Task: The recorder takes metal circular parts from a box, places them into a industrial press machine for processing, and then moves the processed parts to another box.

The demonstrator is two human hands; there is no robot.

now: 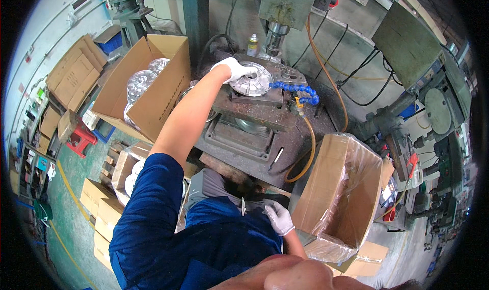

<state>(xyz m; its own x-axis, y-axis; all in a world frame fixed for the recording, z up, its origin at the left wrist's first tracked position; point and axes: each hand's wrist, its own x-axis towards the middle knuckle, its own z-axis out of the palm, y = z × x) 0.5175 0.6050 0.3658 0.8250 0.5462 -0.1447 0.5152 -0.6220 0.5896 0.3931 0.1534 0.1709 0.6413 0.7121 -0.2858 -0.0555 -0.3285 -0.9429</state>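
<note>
Apparently midway, we're touching a metal disc (253,87) with our left grip (233,70), whether pinching we can't tell; further discs (141,84) are sitting boxed, left of it.

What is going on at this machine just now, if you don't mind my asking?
A person has their gloved left hand on a round silver metal part, which sits on the machine's metal block. A blue segmented hose reaches toward the part's edge. The gloved right hand is down near the lap, away from the part. To the left, an open cardboard box holds similar silver parts; to the right is another box with clear plastic.
</note>
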